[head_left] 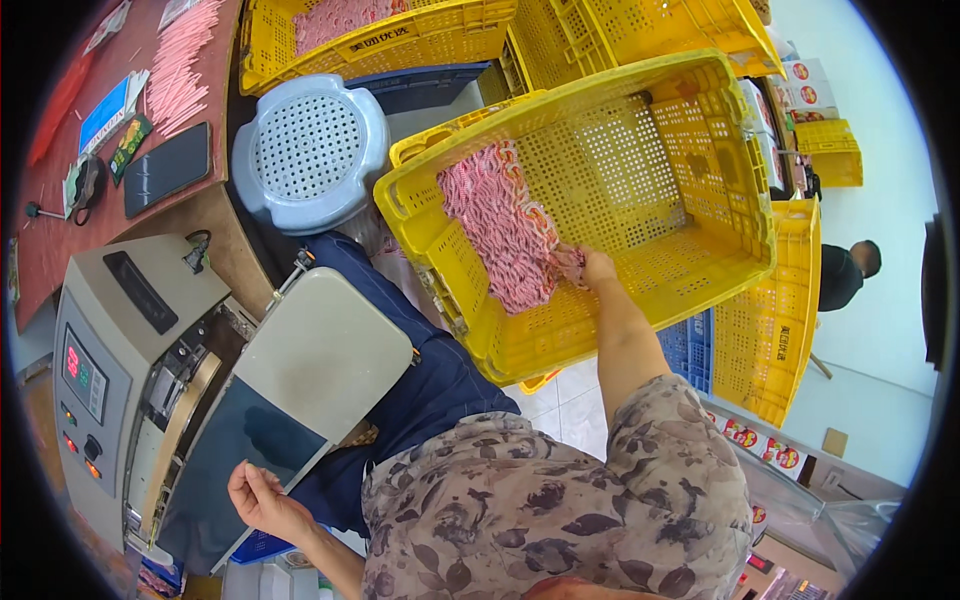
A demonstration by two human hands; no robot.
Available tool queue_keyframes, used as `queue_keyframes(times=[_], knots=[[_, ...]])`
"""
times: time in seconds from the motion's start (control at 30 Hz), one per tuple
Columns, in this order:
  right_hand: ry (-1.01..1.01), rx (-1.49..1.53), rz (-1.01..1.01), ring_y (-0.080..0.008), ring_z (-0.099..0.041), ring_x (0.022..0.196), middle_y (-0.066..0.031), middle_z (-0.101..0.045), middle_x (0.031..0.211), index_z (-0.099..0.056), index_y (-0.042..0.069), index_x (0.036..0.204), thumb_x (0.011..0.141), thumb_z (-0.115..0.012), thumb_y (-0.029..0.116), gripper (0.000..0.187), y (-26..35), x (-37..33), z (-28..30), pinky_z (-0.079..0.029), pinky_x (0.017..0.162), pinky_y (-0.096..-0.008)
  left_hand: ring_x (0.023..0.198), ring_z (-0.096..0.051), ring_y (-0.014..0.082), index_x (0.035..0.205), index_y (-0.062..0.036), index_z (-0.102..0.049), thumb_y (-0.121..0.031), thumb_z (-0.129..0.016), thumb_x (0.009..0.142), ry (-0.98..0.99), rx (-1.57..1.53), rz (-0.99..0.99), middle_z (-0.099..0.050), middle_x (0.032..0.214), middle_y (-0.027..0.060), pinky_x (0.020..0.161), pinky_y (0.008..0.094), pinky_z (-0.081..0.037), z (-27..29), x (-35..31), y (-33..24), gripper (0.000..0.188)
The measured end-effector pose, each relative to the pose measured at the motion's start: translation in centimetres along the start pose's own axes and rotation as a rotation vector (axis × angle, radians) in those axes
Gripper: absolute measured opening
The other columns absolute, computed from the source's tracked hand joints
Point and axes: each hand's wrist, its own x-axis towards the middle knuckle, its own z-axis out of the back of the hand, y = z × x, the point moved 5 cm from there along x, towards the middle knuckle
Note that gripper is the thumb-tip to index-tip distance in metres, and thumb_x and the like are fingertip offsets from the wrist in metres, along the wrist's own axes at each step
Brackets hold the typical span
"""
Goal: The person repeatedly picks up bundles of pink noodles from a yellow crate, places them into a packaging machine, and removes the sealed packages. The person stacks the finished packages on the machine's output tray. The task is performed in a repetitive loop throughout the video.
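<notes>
My right hand (592, 270) reaches into a tilted yellow perforated crate (610, 150). Its fingers are closed on a small pink wrapped packet (568, 263) at the edge of a neat pile of pink packets (495, 225). The fingertips are partly hidden among the wrappers. My left hand (265, 502) hovers beside the dark plate (250, 435) of a grey machine (130, 290), its fingers curled in with nothing visible in them. A pale flat tray (325, 345) adjoins that plate, over my lap.
A blue-grey stool (308, 145) stands left of the crate. On the red table (60, 240) lie a phone (168, 170), pink sticks (183, 65) and a blue-white packet (105, 115). More yellow crates (440, 40) surround the area. A person (845, 275) is at far right.
</notes>
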Motion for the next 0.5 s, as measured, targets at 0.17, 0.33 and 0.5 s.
queue_keyframes(times=[0.17, 0.33, 0.5], knots=[[0.098, 0.118, 0.049, -0.032, -0.059, 0.088, -0.0168, -0.062, 0.089, -0.056, 0.011, 0.097, 0.068, -0.061, 0.007, 0.03, -0.2, -1.5, 4.1, -0.048, 0.075, -0.0396, 0.06, -0.042, 0.0044, 0.087, 0.0004, -0.056, -0.003, -0.054, 0.084, -0.023, 0.127, -0.059, -0.05, 0.071, 0.0014, 0.053, 0.016, -0.033, -1.9, -1.5, -1.0, 0.005], [0.225, 0.243, 0.151, -0.0318, -0.06, 0.083, -0.0167, -0.062, 0.087, -0.058, 0.011, 0.097, 0.065, -0.065, 0.009, 0.032, 6.5, -8.5, 13.1, -0.049, 0.071, -0.0383, 0.081, -0.054, 0.0249, 0.089, -0.0037, -0.06, -0.008, -0.067, 0.07, 0.754, 0.187, -0.533, -0.055, 0.088, 0.0118, 0.072, 0.032, -0.044, -15.7, -7.1, -5.7, 0.021], [-0.034, 0.158, 0.925, -0.0337, -0.059, 0.085, -0.0165, -0.061, 0.089, -0.057, 0.008, 0.101, 0.059, -0.065, 0.005, 0.043, 16.2, -16.2, 18.8, -0.048, 0.074, -0.0388, 0.119, -0.036, 0.0335, 0.129, -0.0066, -0.034, -0.018, -0.077, 0.057, 1.182, 0.156, -0.889, -0.035, 0.128, 0.02, 0.095, 0.0395, -0.034, -25.5, -11.5, -8.0, 0.084]])
